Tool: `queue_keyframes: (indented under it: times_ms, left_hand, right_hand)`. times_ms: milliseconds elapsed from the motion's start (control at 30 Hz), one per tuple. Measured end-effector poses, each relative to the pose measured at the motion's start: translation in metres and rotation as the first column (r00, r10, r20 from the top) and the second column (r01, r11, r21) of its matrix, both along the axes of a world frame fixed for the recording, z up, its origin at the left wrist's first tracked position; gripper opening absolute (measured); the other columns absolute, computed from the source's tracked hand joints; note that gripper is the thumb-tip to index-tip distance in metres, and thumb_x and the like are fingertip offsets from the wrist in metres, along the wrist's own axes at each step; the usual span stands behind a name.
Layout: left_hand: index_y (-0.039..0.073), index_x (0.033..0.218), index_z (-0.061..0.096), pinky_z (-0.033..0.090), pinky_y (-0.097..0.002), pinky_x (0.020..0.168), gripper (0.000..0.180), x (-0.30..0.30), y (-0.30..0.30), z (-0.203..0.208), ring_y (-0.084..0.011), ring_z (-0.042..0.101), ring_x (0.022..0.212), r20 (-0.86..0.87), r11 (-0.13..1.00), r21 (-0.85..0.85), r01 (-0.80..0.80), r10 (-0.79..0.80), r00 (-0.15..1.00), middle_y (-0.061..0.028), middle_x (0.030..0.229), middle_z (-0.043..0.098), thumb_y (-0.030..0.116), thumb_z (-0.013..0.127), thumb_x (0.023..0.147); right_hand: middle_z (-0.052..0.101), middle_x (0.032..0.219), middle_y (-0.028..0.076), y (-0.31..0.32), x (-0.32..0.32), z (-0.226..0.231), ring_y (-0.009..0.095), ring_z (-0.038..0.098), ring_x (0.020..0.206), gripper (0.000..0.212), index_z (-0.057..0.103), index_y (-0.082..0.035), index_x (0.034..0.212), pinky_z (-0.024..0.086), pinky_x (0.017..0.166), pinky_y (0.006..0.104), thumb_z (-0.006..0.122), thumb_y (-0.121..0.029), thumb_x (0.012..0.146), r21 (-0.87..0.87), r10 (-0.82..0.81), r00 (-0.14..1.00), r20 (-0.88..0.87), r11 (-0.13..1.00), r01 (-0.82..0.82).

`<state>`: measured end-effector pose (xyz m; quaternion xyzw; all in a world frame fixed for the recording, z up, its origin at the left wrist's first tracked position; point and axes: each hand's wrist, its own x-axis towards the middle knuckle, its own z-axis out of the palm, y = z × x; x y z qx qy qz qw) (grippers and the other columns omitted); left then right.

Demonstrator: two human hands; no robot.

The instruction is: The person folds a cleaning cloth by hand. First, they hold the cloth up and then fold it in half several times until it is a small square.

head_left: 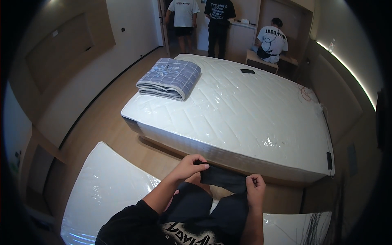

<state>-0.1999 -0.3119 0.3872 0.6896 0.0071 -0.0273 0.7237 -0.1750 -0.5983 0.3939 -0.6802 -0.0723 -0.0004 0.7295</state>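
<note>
Stretched between my two hands is a piece of black cloth (223,178), held above my lap. My left hand (192,165) pinches its left upper corner between thumb and fingers. At the other end, my right hand (255,185) grips the right edge with bent fingers. The cloth hangs a little slack in the middle, and its kind does not show. Beneath it are my knees in dark shorts, partly hidden by the cloth.
Ahead stands a large plastic-wrapped mattress (228,110). On it lie a folded blue checked quilt (169,77) and a black phone (247,71). I sit on another wrapped mattress (106,192). Red cord (304,94) lies at the right edge. Three people are at the back.
</note>
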Motion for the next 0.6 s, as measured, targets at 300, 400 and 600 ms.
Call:
queue_keyframes:
  times_ms: [300,400,600]
  left_hand:
    - [0.001,0.094,0.063,0.047,-0.0217,0.067,0.017,-0.01,-0.065,0.011,-0.0049,0.056,0.074,0.171,0.934,0.13,-0.333,0.31,0.935,0.0006,0.082,0.063,0.013,0.073,0.087]
    - [0.0,0.095,0.063,0.047,-0.0216,0.063,0.017,-0.011,-0.094,0.001,-0.0047,0.056,0.073,0.275,0.914,0.116,-0.39,0.348,0.896,0.0007,0.081,0.063,0.01,0.073,0.086]
    - [0.0,0.094,0.063,0.047,-0.0221,0.061,0.017,-0.007,-0.108,-0.008,-0.0066,0.056,0.069,0.319,0.912,0.074,-0.403,0.362,0.876,-0.0015,0.078,0.063,0.013,0.072,0.087]
  right_hand:
    - [0.055,0.069,-0.003,0.032,-0.015,0.02,0.0,0.048,0.059,0.015,0.055,-0.003,0.084,0.037,0.052,0.0178,0.067,-0.007,0.091,-0.078,-0.029,0.998,-0.048,0.997,0.025]
    - [0.055,0.069,-0.001,0.047,-0.02,0.016,0.001,0.05,0.06,0.016,0.053,-0.001,0.084,0.039,0.051,0.0189,0.067,-0.007,0.09,-0.079,-0.032,0.999,-0.008,0.996,0.031]
    - [0.047,0.069,-0.006,0.052,-0.02,0.008,0.0,0.041,0.061,0.014,0.051,-0.003,0.083,0.031,0.051,0.0189,0.063,-0.004,0.091,-0.15,-0.068,0.993,0.092,0.985,0.081]
